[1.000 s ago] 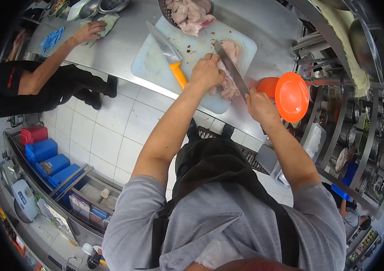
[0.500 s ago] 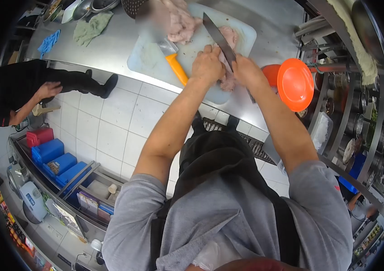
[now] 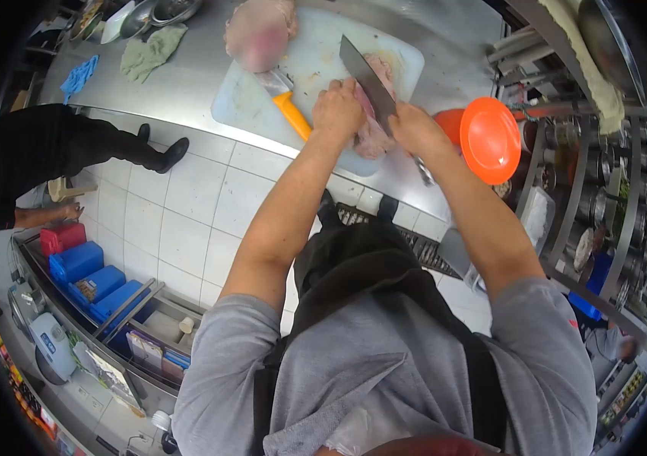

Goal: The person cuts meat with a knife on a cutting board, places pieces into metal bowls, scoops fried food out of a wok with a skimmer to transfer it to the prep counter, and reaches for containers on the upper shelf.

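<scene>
My right hand (image 3: 417, 131) is closed round the handle of a large knife (image 3: 367, 70), whose broad blade points up and left over the cutting board. Beside the blade, my left hand (image 3: 338, 110) presses its curled fingers on a piece of raw meat (image 3: 374, 140), pale with pink flesh. The blade lies across this meat; how deep it cuts is hidden. Under both is a translucent white cutting board (image 3: 244, 106). Left of my left hand rests a second knife with a yellow handle (image 3: 293, 115). A bigger lump of raw meat (image 3: 284, 21), partly blurred, sits at the board's upper-left edge.
Orange plates or bowls (image 3: 490, 140) stand right of the board on the steel table (image 3: 187, 83). A green cloth (image 3: 152, 53), a blue cloth (image 3: 80, 77) and metal bowls (image 3: 171, 11) lie far left. A person in black (image 3: 42, 152) stands beyond the table; racks (image 3: 627, 197) line the right.
The meat under my left hand shows more pink flesh, and the blade has shifted slightly on it. The dark dotted object at the top has left view. The person in black has lowered a hand.
</scene>
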Demonstrator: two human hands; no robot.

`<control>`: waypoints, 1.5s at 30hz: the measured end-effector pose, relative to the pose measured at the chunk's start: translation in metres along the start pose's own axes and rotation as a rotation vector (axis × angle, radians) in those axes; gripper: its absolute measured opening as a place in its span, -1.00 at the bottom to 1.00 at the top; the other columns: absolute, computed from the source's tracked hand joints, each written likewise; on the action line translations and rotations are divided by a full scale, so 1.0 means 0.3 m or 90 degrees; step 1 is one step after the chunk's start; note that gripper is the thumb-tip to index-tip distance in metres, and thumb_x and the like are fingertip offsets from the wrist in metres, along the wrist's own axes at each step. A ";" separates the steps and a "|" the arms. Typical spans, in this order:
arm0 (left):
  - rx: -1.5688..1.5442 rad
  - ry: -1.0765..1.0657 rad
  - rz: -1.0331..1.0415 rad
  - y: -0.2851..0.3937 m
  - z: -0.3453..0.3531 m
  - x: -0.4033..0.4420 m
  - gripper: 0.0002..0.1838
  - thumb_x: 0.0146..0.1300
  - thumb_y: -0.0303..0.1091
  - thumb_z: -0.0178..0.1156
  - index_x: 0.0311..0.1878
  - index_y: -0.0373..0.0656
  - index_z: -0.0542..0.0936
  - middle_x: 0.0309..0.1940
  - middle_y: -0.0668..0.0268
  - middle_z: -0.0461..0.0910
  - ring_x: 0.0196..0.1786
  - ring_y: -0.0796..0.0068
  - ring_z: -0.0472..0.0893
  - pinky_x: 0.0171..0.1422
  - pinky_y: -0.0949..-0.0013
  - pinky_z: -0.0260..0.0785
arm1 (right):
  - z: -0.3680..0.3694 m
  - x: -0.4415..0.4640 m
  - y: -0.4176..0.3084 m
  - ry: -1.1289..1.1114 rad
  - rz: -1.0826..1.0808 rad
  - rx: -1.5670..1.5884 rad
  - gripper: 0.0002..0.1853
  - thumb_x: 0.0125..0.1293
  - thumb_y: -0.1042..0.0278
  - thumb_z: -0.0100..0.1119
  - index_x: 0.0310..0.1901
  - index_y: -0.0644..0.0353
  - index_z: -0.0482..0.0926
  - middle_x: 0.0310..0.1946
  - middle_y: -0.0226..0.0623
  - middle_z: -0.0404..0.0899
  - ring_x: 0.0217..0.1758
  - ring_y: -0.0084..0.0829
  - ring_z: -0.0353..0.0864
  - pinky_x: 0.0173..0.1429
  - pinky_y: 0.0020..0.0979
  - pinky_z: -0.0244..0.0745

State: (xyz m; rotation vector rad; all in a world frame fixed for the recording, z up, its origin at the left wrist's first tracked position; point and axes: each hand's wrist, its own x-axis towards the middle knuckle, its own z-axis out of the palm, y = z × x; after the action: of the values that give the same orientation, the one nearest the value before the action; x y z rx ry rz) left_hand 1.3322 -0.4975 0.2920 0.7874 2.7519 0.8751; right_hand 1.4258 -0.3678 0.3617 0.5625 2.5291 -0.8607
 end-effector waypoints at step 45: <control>-1.303 0.254 -0.148 -0.163 -0.471 -0.054 -0.78 0.29 -0.40 -0.01 -0.01 -0.15 0.45 -0.10 0.13 0.55 -0.06 0.18 0.59 -0.01 0.12 0.55 | 0.292 0.135 -0.023 0.278 -0.251 -0.118 -0.74 0.17 0.41 0.11 -0.12 0.32 0.49 -0.14 0.11 0.53 -0.08 -0.03 0.59 -0.05 -0.09 0.49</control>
State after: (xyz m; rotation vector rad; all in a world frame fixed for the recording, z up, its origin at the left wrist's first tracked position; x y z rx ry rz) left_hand 1.2838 -0.6099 0.3794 -0.1975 0.7174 2.7707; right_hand 1.4101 -0.4194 0.2812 0.2078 3.1481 -0.6704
